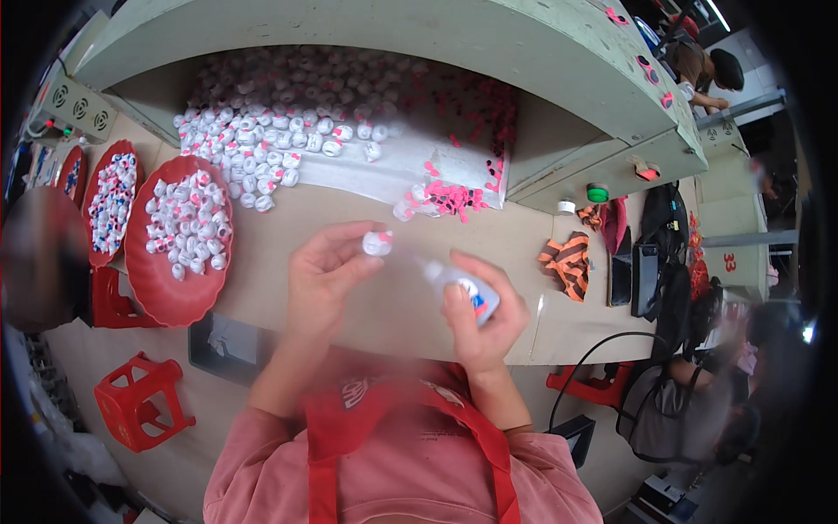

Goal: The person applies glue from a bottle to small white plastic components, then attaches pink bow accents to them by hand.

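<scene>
My left hand [325, 272] pinches a small round white figure [376, 244] with a bit of pink on its top, between thumb and fingertips. In my right hand [494, 325] is a small pale squeeze bottle [472, 294] with a blue and pink label. Its narrow nozzle points up and left toward the white figure, with a gap between them. Beyond my hands, a heap of small pink pieces [456, 199] lies at the front of a white sheet [349, 179]. Many like white figures [271, 140] are spread on the left part of that sheet.
A red scalloped tray [166, 295] of white figures stands at left, beside another red tray [100, 251]. A pale green cabinet [384, 28] arches over the sheet. An orange-and-black striped cloth [569, 266] and a phone [644, 278] lie right. Red stools [140, 397] stand below; other people are near.
</scene>
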A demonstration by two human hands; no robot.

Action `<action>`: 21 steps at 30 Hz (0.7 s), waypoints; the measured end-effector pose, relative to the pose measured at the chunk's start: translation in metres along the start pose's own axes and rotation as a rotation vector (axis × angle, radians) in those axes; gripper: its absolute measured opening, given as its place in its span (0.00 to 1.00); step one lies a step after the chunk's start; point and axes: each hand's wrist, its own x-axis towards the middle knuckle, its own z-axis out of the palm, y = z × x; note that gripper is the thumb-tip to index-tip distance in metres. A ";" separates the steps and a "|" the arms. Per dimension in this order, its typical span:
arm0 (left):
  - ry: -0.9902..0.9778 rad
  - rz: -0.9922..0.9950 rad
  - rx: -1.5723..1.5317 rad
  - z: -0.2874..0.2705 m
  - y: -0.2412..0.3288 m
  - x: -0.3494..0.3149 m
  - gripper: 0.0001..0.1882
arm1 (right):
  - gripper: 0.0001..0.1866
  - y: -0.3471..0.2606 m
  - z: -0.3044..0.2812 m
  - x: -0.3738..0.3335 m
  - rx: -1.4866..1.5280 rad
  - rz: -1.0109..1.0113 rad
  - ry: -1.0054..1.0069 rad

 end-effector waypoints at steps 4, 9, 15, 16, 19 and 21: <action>0.006 -0.018 0.019 -0.005 -0.007 0.003 0.17 | 0.14 0.057 -0.014 0.013 0.392 0.676 0.054; -0.043 -0.063 0.049 -0.003 -0.009 0.003 0.18 | 0.13 0.099 0.005 0.047 -0.555 0.523 -0.115; 0.016 -0.009 0.107 -0.012 -0.005 -0.005 0.16 | 0.14 0.110 0.030 0.056 -0.830 0.089 -0.102; 0.012 -0.044 0.104 -0.007 -0.008 -0.006 0.16 | 0.14 0.112 0.025 0.056 -0.807 0.088 -0.121; -0.010 -0.060 0.173 -0.006 -0.013 -0.004 0.16 | 0.12 0.098 0.017 0.045 -0.598 0.066 -0.031; -0.050 -0.089 0.143 0.000 -0.013 -0.005 0.15 | 0.10 0.089 0.006 0.039 -0.174 0.347 -0.074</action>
